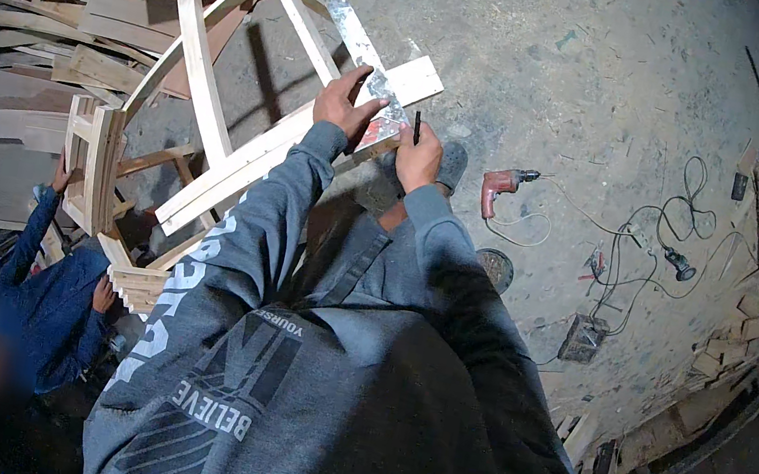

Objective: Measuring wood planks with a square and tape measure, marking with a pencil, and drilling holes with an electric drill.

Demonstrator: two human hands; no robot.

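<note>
A pale timber frame (pixel 197 63) with curved and straight members is in front of me at the upper left. My left hand (pixel 341 105) grips a paint-spattered flat strip (pixel 346 23) lying across a double timber rail (pixel 203 201), fingers curled over its near part. My right hand (pixel 421 158) is closed on a thin black marking stick (pixel 417 122), upright beside the strip's near end, at the right side of the rail. Part of the strip is hidden under my left fingers.
A co-worker in blue (pixel 58 302) is at lower left, one hand (pixel 61 178) on the frame's end section. Stacked boards (pixel 4 120) fill the left. On the concrete floor lie a red drill (pixel 499 192), cables and a power box (pixel 583 339). Offcuts (pixel 738 336) line the right edge.
</note>
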